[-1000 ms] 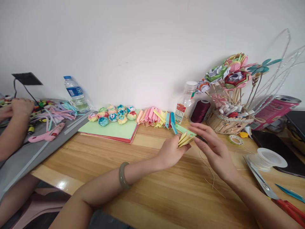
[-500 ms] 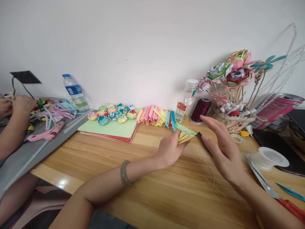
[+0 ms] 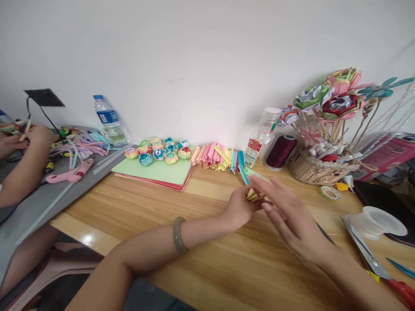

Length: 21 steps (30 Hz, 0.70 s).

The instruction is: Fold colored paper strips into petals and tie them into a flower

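Note:
Between the fingers of my left hand [image 3: 240,209] is a small wad of folded yellow paper [image 3: 253,196], partly covered by my hands. My right hand [image 3: 292,216] reaches over it from the right. Its fingers are stretched out and a little blurred, with thumb and forefinger apart around the paper; whether they touch it I cannot tell. Just beyond my hands stands a row of folded paper pieces [image 3: 212,156] in pink, yellow and blue. Several small paper flowers [image 3: 158,154] sit on a stack of coloured paper [image 3: 155,176] to the left.
A clear bottle [image 3: 264,138], a dark red thread spool [image 3: 280,152] and a basket of paper flowers [image 3: 319,170] line the wall. Scissors [image 3: 369,255] and a white spool [image 3: 376,223] lie at right. A co-worker's hand [image 3: 40,136] is left, near a pink glue gun [image 3: 73,172].
My right hand has come left, from apart to over the folded yellow paper in my left hand. The view has turned slightly, shifting most things right.

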Motion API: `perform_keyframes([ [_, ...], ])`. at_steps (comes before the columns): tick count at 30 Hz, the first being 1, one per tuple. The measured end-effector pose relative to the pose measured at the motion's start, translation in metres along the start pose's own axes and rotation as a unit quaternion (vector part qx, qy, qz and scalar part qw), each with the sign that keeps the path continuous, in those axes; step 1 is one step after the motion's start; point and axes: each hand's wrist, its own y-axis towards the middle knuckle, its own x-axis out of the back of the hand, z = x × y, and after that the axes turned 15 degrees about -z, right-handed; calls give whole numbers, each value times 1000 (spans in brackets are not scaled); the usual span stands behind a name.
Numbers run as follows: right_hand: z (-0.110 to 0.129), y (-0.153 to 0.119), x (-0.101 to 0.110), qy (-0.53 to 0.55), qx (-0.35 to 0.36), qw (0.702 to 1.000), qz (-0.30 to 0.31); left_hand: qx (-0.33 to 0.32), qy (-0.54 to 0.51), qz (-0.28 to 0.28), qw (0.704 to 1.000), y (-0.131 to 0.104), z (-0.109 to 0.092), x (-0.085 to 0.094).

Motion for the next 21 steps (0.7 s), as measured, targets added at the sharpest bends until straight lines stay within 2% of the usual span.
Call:
perform_keyframes([
  [2, -1, 1, 1, -13, 39, 998, 44, -7, 1, 11, 1000, 1, 1, 1],
  [3, -1, 1, 1, -19, 37, 999, 30, 2, 3, 5, 1000, 1, 2, 2],
  [5, -1, 1, 3, -33, 19, 998, -41, 29, 3, -19, 999, 2, 2, 2],
  [6, 0, 1, 4, -39, 24, 998, -50, 30, -3, -20, 999, 3, 3, 2],
  [9, 2, 1, 5, -32, 76, 996, 18, -5, -33, 22, 999, 3, 3, 2],
  [10, 2, 0, 5, -30, 79, 996, 23, -6, -37, 25, 999, 3, 3, 2],
  [13, 3, 0, 4, -47, 39, 995, -81, 29, -20, -18, 999, 2, 2, 2],
  [14, 3, 0, 4, -53, 40, 994, -85, 35, -12, -25, 999, 2, 1, 2],
  [17, 2, 0, 3, -42, 74, 996, 0, 27, -3, -4, 1000, 1, -2, 2],
  [18, 2, 1, 2, -42, 69, 997, -3, 30, -2, -4, 1000, 1, -3, 2],
  [20, 2, 1, 2, -54, 39, 995, -71, 47, -3, -26, 999, 1, -2, 2],
  [21, 2, 1, 2, -59, 37, 994, -85, 58, -3, -34, 998, 1, -2, 2],
])
